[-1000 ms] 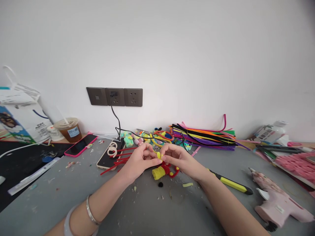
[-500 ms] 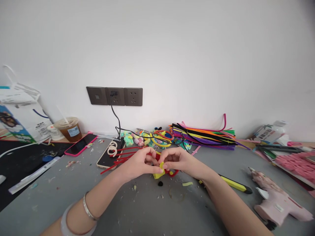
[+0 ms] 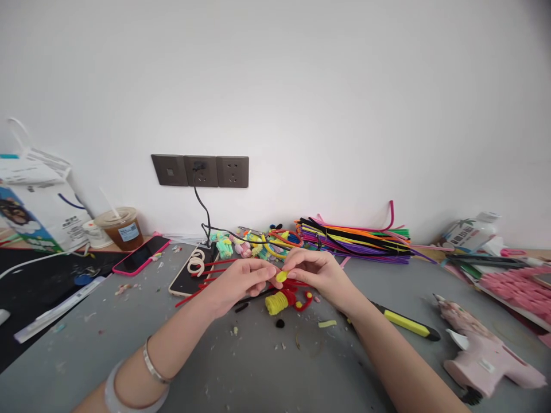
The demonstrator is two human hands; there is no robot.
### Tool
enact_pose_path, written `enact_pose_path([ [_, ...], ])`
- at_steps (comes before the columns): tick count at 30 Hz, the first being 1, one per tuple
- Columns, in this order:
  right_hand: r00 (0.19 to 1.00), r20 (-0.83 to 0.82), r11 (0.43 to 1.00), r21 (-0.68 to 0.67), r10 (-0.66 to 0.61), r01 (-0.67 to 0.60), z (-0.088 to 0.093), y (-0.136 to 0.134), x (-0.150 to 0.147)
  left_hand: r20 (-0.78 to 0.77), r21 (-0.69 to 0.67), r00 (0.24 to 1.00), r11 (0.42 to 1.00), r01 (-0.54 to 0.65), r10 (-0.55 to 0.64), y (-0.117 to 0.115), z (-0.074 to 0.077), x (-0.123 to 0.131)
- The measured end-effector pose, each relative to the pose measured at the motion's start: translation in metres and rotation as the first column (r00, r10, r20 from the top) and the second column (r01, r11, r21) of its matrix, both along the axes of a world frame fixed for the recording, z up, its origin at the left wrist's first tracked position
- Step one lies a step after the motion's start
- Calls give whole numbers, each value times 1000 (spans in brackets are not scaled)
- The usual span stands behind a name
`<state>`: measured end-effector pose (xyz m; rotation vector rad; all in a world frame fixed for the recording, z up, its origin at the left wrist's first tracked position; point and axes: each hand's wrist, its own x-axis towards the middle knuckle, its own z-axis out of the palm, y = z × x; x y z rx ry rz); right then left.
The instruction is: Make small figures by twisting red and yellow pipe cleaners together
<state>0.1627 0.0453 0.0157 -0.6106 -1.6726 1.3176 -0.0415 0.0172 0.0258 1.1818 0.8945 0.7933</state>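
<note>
Between my fingertips is a short, bent piece of yellow pipe cleaner (image 3: 282, 276). My left hand (image 3: 245, 285) pinches its left end, and my right hand (image 3: 318, 277) pinches it from the right. Just below, a tightly wound yellow coil (image 3: 276, 303) with red winding at its right end lies on the grey table. Beside it is a curled red pipe cleaner (image 3: 305, 303) with small yellow balls. A small black ball (image 3: 280, 323) and a short yellow-green strip (image 3: 327, 323) lie nearer me. Long red pipe cleaners (image 3: 189, 299) stick out behind my left hand.
Colourful pipe cleaners (image 3: 357, 241) lie bundled against the wall. To the right are a yellow-and-black utility knife (image 3: 407, 323) and a pink glue gun (image 3: 486, 350). On the left stand an iced drink cup (image 3: 123, 229), a pink-cased phone (image 3: 142, 255) and a dark phone (image 3: 193, 269).
Both hands have risen slightly away from the yellow coil, which now shows whole on the table. The small yellow piece has moved up with my fingers.
</note>
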Motion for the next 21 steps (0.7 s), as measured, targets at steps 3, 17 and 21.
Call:
enact_pose_path([
  [3,1000,-2,999,46,-12,12,-2,0,-2,-25,37,999,999,29,-28,-2,1,2],
  [17,956,150,897,407,-253,173,1,-5,-6,-41,97,997,993,-68,72,-6,3,8],
  [21,943,169,874,449,-286,185,2,-8,-8,-28,83,998,995,-60,63,-6,3,9],
])
